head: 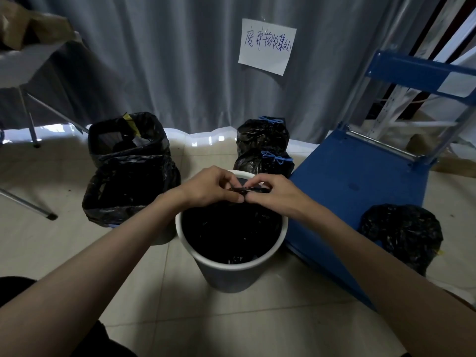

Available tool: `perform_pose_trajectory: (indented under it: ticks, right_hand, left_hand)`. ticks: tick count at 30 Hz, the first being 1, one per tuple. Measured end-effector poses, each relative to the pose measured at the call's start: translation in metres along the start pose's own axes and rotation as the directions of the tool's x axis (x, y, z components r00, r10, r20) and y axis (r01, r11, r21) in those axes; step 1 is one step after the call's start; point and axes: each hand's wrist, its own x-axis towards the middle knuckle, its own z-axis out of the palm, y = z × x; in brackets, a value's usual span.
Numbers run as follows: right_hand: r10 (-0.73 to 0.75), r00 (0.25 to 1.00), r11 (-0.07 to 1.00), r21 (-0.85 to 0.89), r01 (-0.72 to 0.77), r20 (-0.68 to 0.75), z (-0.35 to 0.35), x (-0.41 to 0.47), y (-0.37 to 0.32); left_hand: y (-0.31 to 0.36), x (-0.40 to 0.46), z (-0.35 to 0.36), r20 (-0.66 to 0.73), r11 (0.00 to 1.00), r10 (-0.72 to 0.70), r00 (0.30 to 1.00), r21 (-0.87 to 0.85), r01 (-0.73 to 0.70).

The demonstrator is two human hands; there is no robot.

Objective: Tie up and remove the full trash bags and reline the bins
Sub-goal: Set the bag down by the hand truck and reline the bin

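Observation:
A white bin (231, 274) stands on the floor in front of me, with a black bag (226, 230) hanging down inside it. Above its far rim my left hand (211, 188) and my right hand (273, 193) meet, each pinching the bunched top edge of that black bag between fingers and thumb. Two tied black bags with blue drawstrings sit behind the bin, one (262, 134) farther back and one (265, 162) nearer. Another full black bag (401, 235) rests on the blue cart.
Two bins lined with black bags stand at left, the near one (128, 186) and the far one (127, 136). A blue platform cart (360, 176) lies at right, against the white bin. Grey curtain with a paper sign (266, 46) behind. Table legs (31, 127) at far left.

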Motion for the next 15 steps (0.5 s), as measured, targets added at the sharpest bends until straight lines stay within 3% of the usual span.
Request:
perform_pose_trajectory:
  ticks: [2,5,8,12,15]
  right_hand:
    - [0.090,0.995,0.994,0.065,-0.092,0.031,0.000,0.002,-0.002]
    - [0.081,0.997,0.997,0.005,-0.081,-0.007,-0.002,0.002,0.000]
    - [0.032,0.998,0.994,-0.106,-0.037,-0.052,-0.004,0.001,0.005]
    - [0.003,0.971,0.982,-0.181,-0.048,-0.240,-0.007,0.003,0.010]
    - [-0.004,0.945,0.977,-0.202,-0.065,-0.326,-0.009,0.005,0.015]
  left_hand:
    - [-0.005,0.003,0.004,-0.142,0.999,0.028,0.990,0.048,-0.022]
    - [-0.002,0.004,0.008,-0.246,0.992,0.070,0.967,0.116,-0.042]
    - [0.000,0.003,0.005,-0.188,0.996,0.051,0.981,0.088,-0.034]
    - [0.007,-0.002,0.000,-0.040,0.983,0.005,0.999,-0.186,-0.012]
    - [0.006,-0.001,0.001,-0.032,0.984,0.001,0.999,-0.180,-0.007]
